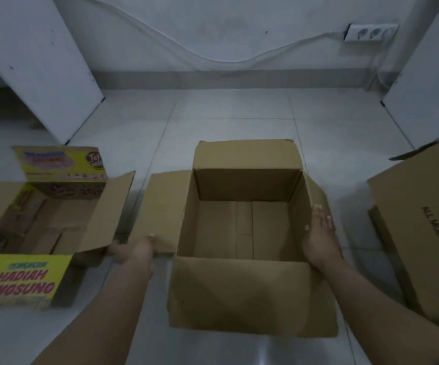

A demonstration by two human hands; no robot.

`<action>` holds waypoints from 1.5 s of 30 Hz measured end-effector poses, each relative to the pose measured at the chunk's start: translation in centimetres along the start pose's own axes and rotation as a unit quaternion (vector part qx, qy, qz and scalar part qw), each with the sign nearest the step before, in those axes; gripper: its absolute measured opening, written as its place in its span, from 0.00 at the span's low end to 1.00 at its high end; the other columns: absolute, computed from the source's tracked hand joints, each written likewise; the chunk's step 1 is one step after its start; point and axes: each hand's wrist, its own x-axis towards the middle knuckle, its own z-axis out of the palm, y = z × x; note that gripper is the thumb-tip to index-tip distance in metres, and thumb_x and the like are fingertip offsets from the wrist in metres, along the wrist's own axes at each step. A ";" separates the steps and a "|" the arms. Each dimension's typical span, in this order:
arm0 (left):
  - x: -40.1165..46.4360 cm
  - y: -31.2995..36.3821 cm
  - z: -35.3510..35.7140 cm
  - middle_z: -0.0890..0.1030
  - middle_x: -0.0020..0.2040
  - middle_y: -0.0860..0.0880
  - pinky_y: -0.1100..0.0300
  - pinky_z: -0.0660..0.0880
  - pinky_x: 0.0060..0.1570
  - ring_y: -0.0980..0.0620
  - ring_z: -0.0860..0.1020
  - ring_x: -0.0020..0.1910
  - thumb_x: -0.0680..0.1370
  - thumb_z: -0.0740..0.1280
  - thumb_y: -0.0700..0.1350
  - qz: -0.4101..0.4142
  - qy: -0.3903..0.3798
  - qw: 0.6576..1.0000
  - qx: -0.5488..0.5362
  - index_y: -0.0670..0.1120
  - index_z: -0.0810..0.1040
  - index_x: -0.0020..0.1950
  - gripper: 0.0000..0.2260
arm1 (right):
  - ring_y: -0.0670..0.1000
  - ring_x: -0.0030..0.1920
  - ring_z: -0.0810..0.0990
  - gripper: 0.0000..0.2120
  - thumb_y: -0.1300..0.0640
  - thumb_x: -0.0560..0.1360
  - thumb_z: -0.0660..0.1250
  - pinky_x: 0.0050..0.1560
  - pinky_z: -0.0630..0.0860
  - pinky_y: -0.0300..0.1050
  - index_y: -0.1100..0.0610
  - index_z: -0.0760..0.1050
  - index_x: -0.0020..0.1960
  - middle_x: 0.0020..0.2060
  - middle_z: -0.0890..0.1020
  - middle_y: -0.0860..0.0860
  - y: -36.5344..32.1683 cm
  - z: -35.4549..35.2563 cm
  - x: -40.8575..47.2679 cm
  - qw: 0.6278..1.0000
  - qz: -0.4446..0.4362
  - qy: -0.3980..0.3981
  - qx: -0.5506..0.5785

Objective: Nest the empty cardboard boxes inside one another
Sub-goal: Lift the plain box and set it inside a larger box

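Note:
A plain brown cardboard box (pixel 242 227) stands open and empty on the floor in the middle, its four flaps folded outward. My left hand (pixel 134 250) grips the near corner of its left flap. My right hand (pixel 319 233) lies flat with fingers together against the right flap, pressing it outward. To the left sits a yellow printed box (pixel 41 225), open, with brown cardboard showing inside it. At the right edge lies a brown box marked "ALL MODEL" (pixel 423 233), tilted, only partly in view.
White tiled floor (pixel 239 119) stretches beyond the boxes to a white wall. White panels (pixel 41 64) lean against the wall at left and right. A power strip (pixel 369 32) with a cable hangs on the wall at upper right.

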 end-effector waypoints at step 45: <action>-9.9 14.3 0.3 0.81 0.41 0.36 0.48 0.76 0.36 0.38 0.78 0.36 0.80 0.56 0.40 0.390 -0.176 0.820 0.381 0.58 0.49 0.75 0.28 | 0.55 0.34 0.77 0.27 0.64 0.77 0.56 0.34 0.78 0.52 0.50 0.53 0.73 0.36 0.78 0.55 -10.0 -17.0 -4.1 0.998 -0.022 0.055 -0.007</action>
